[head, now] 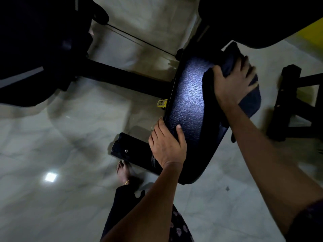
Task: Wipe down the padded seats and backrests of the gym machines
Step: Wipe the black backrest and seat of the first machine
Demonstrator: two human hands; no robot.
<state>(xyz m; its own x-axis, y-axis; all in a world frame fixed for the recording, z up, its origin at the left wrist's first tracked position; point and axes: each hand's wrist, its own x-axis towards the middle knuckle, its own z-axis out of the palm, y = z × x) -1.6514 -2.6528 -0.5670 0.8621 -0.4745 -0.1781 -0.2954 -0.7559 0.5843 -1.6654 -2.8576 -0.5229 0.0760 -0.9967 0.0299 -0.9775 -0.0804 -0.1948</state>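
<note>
Step in hand, by the look of it: wiping the padded seat (190,109) of one gym machine, mid-pass near the far end. Backrests and other machines not judged from here; too dark to tell what's done.

Machine frame (129,81): black tube running L of the seat across the pale tiled floor (52,137); second black stand (290,105) off to the R, apart from the seat. Large dark pad/bulk top R, overhanging the seat's far end; can't tell if backrest.

Seat: dark blue-black vinyl, pebbled grain, long rounded shape, tilted diagonally in view. Bright sheen across the middle, prob. ceiling light; can't say if damp. Small yellow tag (162,103) just beside its L edge.

Cloth (251,100): dark blue, nubby, spread over the seat's far-R portion, some draping off the R edge.

Right hand (234,81): grip flat, fingers spread and straight, pressing cloth onto seat. No clench.

Left hand (167,144): grip curled over the seat's near-L edge, thumb on top surface, fingers wrapping the side; steadying it.

Bare foot (123,170) w/ anklet on floor by the frame end.

Next move calls for: drawing cloth toward the near end w/ even pressure, covering the lit middle strip and L edge; left hand will need shifting to clear that corner.
</note>
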